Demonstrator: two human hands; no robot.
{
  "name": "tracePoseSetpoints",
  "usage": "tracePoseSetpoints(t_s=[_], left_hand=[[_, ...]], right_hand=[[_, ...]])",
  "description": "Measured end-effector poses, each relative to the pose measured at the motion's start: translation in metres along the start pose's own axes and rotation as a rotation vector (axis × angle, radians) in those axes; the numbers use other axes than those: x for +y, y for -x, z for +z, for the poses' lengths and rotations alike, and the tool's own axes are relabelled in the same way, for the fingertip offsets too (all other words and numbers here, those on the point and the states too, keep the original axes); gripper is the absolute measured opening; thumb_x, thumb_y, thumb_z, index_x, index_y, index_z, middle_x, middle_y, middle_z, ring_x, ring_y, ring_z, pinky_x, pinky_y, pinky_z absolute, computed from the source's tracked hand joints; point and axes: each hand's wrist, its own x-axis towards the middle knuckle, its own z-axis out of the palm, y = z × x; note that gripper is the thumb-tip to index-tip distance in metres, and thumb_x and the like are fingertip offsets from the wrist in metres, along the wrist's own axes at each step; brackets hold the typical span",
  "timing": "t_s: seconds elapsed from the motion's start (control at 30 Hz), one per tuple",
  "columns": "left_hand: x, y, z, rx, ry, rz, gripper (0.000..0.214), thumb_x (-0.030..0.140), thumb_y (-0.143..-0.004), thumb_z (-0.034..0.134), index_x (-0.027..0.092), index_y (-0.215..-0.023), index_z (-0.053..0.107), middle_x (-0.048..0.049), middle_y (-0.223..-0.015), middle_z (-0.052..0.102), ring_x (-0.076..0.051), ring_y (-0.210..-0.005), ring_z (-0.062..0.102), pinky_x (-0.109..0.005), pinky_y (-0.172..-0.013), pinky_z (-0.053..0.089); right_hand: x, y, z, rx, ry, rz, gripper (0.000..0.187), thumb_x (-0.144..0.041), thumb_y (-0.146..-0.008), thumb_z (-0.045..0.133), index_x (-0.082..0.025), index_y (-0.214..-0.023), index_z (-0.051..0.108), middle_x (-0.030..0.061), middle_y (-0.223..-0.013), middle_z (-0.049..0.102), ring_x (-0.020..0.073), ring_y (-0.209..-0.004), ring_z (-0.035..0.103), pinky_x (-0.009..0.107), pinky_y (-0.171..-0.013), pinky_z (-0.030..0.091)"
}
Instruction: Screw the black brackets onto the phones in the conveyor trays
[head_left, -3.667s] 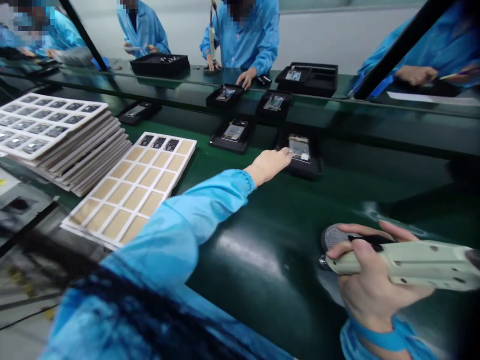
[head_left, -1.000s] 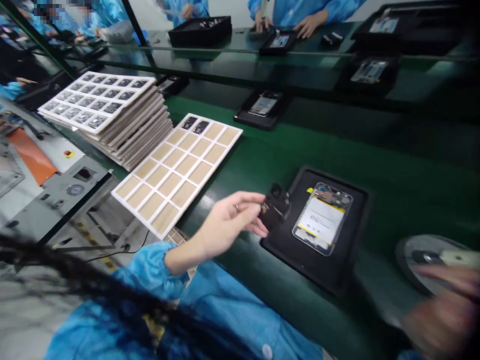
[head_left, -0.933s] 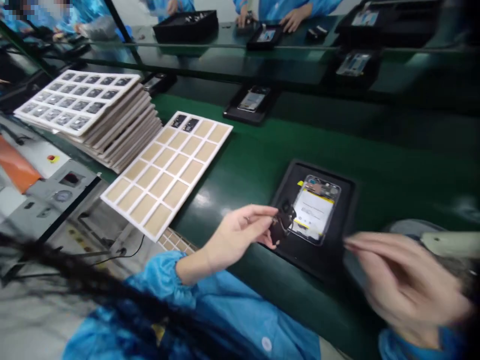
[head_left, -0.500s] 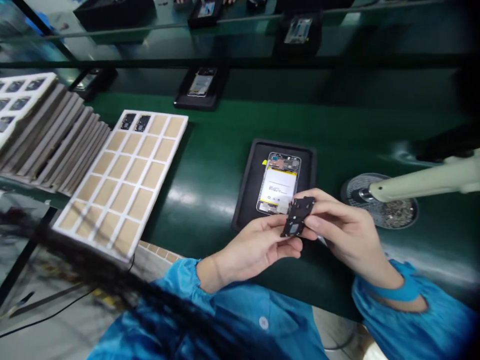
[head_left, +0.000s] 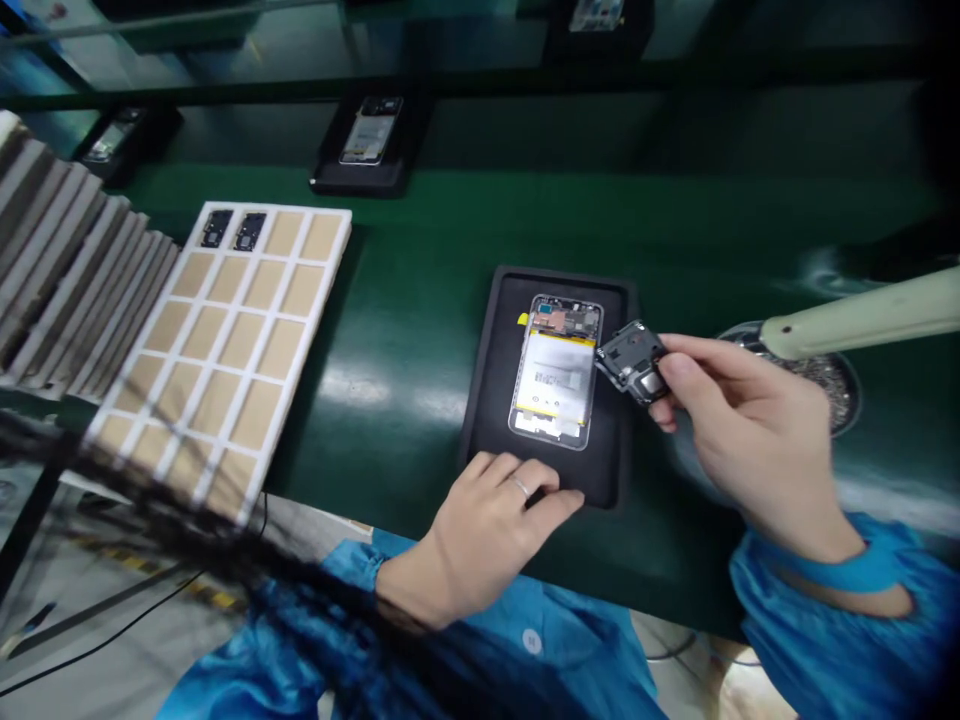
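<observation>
The right hand (head_left: 750,435) pinches a tilted black phone cover piece (head_left: 634,358) at three o'clock of the opened phone (head_left: 559,375), which lies in a black tray (head_left: 499,400). The left hand (head_left: 487,530), fingers bent, touches the tray's six o'clock edge; whether it grips is unclear. A gridded white tray (head_left: 247,337) sits at nine o'clock.

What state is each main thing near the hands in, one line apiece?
Phone: open, battery exposed
Black tray: on the table, phone lying in it
Black inner cover: tilted, pinched in the right hand
Left hand: at the black tray's near edge
Electric screwdriver: not held
Screw dish: holds screws
White compartment tray: two cells filled, other visible cells bare
</observation>
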Motion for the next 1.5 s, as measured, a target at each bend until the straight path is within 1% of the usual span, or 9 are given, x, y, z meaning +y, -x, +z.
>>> tracePoseSetpoints(t_s=[0.3, 0.37, 0.47, 0.57, 0.63, 0.77, 0.87, 1.1, 1.5], left_hand=[[0.027, 0.044, -0.027, -0.103, 0.101, -0.017, 0.027, 0.013, -0.109, 0.063, 0.023, -0.123, 0.084, -0.0055, -0.103, 0.086, -0.022, -0.080, 0.077, -0.038, -0.065, 0.060], [0.023, 0.040, -0.039, -0.165, 0.257, -0.054, 0.020, 0.023, -0.110, 0.071, 0.023, -0.123, 0.086, -0.0070, -0.106, 0.087, -0.024, -0.083, 0.082, -0.038, -0.070, 0.065], [0.011, 0.019, -0.059, -0.242, 0.538, -0.193, 0.024, 0.035, -0.107, 0.084, 0.024, -0.127, 0.086, -0.0066, -0.119, 0.087, -0.021, -0.103, 0.087, -0.027, -0.093, 0.070], [-0.005, -0.003, -0.070, -0.043, 0.341, -0.284, 0.021, 0.022, -0.113, 0.072, 0.023, -0.131, 0.083, -0.0057, -0.126, 0.085, -0.019, -0.115, 0.083, -0.031, -0.105, 0.068], [-0.012, -0.013, -0.067, 0.066, 0.077, -0.221, 0.023, 0.017, -0.115, 0.066, 0.023, -0.131, 0.082, -0.0061, -0.126, 0.084, -0.021, -0.112, 0.081, -0.038, -0.099, 0.067], [-0.014, -0.019, -0.051, 0.018, -0.134, -0.104, 0.018, 0.020, -0.115, 0.067, 0.022, -0.127, 0.080, -0.0059, -0.121, 0.081, -0.023, -0.100, 0.076, -0.039, -0.083, 0.059], [-0.012, -0.020, -0.043, -0.012, -0.186, -0.096, 0.019, 0.025, -0.116, 0.066, 0.022, -0.130, 0.079, -0.0079, -0.125, 0.079, -0.024, -0.103, 0.074, -0.041, -0.085, 0.056], [-0.017, -0.026, -0.036, 0.022, -0.261, -0.075, 0.031, 0.027, -0.118, 0.061, 0.015, -0.143, 0.075, -0.0155, -0.139, 0.079, -0.029, -0.126, 0.074, -0.044, -0.101, 0.056], [-0.016, -0.023, -0.031, 0.034, -0.306, -0.114, 0.039, 0.035, -0.119, 0.059, 0.016, -0.149, 0.076, -0.0169, -0.145, 0.077, -0.030, -0.119, 0.073, -0.047, -0.099, 0.056]], right_hand=[[0.000, 0.006, 0.002, -0.085, 0.152, -0.047, 0.035, -0.045, -0.091, 0.058, -0.018, -0.111, 0.068, -0.0008, -0.064, 0.061, 0.0031, -0.050, 0.055, 0.016, -0.050, 0.046], [0.001, 0.008, 0.002, -0.104, 0.168, -0.066, 0.036, -0.046, -0.092, 0.057, -0.018, -0.110, 0.068, -0.0006, -0.065, 0.062, 0.0036, -0.050, 0.056, 0.017, -0.050, 0.047], [-0.001, 0.011, 0.002, -0.123, 0.207, -0.107, 0.036, -0.048, -0.093, 0.055, -0.019, -0.110, 0.067, -0.0014, -0.064, 0.061, 0.0033, -0.050, 0.055, 0.017, -0.050, 0.045], [-0.003, 0.013, 0.004, -0.133, 0.284, -0.181, 0.032, -0.046, -0.094, 0.054, -0.020, -0.107, 0.068, -0.0011, -0.067, 0.062, 0.0033, -0.053, 0.055, 0.018, -0.052, 0.043], [-0.004, 0.014, 0.006, -0.154, 0.341, -0.256, 0.029, -0.045, -0.094, 0.056, -0.022, -0.105, 0.069, 0.0001, -0.078, 0.067, 0.0036, -0.057, 0.055, 0.020, -0.055, 0.042], [-0.005, 0.013, 0.012, -0.204, 0.412, -0.405, 0.026, -0.041, -0.095, 0.054, -0.022, -0.107, 0.069, 0.0021, -0.095, 0.071, 0.0071, -0.072, 0.059, 0.026, -0.069, 0.044], [-0.005, 0.009, 0.015, -0.226, 0.438, -0.462, 0.025, -0.038, -0.098, 0.052, -0.022, -0.108, 0.067, 0.0034, -0.097, 0.071, 0.0114, -0.085, 0.062, 0.031, -0.081, 0.043], [-0.003, -0.001, 0.020, -0.253, 0.470, -0.490, 0.025, -0.038, -0.099, 0.050, -0.021, -0.108, 0.066, 0.0043, -0.097, 0.070, 0.0135, -0.088, 0.061, 0.034, -0.085, 0.039], [-0.007, 0.003, 0.021, -0.190, 0.473, -0.454, 0.023, -0.038, -0.099, 0.050, -0.021, -0.108, 0.064, 0.0023, -0.098, 0.070, 0.0108, -0.088, 0.062, 0.030, -0.085, 0.043]])
